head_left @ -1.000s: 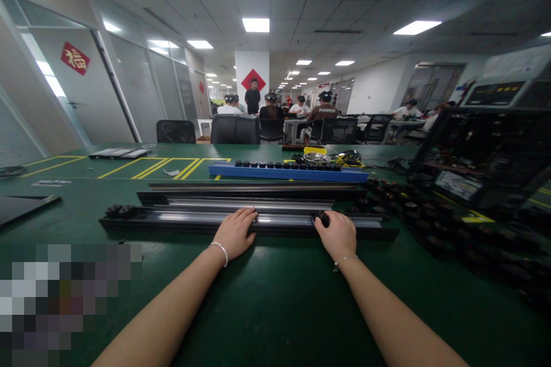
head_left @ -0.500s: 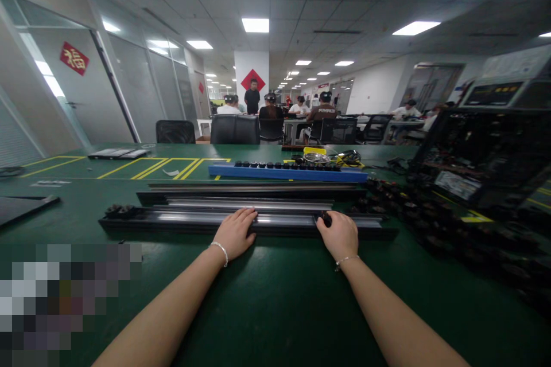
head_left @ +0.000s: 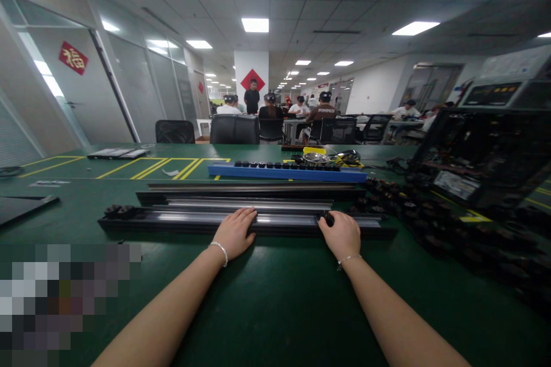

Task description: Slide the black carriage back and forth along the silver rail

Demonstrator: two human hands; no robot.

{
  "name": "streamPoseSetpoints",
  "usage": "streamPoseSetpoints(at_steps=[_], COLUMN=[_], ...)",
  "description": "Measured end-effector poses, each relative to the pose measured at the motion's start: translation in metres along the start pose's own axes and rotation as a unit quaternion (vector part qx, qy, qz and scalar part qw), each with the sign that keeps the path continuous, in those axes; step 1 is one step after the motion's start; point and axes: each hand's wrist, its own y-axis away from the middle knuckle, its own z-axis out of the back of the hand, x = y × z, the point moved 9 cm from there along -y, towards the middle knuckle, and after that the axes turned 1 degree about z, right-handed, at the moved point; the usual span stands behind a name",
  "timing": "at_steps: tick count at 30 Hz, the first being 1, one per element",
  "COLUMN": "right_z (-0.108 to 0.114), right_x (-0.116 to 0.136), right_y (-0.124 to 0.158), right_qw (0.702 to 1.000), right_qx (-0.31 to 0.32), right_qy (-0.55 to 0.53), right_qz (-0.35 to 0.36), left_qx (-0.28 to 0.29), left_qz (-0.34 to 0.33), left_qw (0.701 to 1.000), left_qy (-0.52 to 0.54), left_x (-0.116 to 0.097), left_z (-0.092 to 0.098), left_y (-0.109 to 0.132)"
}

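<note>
A long black rail point(head_left: 181, 218) with a shiny inner channel lies crosswise on the table in front of me. My left hand point(head_left: 235, 233) rests over its middle, fingers stretched forward across the channel. Farther right, my right hand point(head_left: 343, 235) has thumb and fingers closed on a small black part point(head_left: 329, 218) at the channel; most of the part is hidden by the fingers. Two similar black parts point(head_left: 119, 211) sit at the rail's left end. Right behind lies another dark rail point(head_left: 249, 194).
A blue rail point(head_left: 288, 174) carrying a row of small black parts lies farther back. Many black parts point(head_left: 439, 229) are heaped along the right, before an open black equipment case point(head_left: 465, 155). A dark flat panel point(head_left: 26, 209) is at the left. People sit at tables beyond.
My right hand has shifted slightly to the right along the rail with the small black part in its fingers. My left hand stays in place.
</note>
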Motion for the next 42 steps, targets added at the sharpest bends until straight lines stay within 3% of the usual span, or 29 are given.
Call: streamPoseSetpoints(at_steps=[42], right_z=[0.007], right_x=[-0.021], right_y=[-0.004], right_qw=[0.999], right_qx=[-0.002], right_qy=[0.019], right_qz=[-0.043], left_qx=[0.019], left_qz=[0.016], left_qw=[1.000], left_qy=[0.010], left_x=[0.000], left_z=[0.002], left_y=[-0.001])
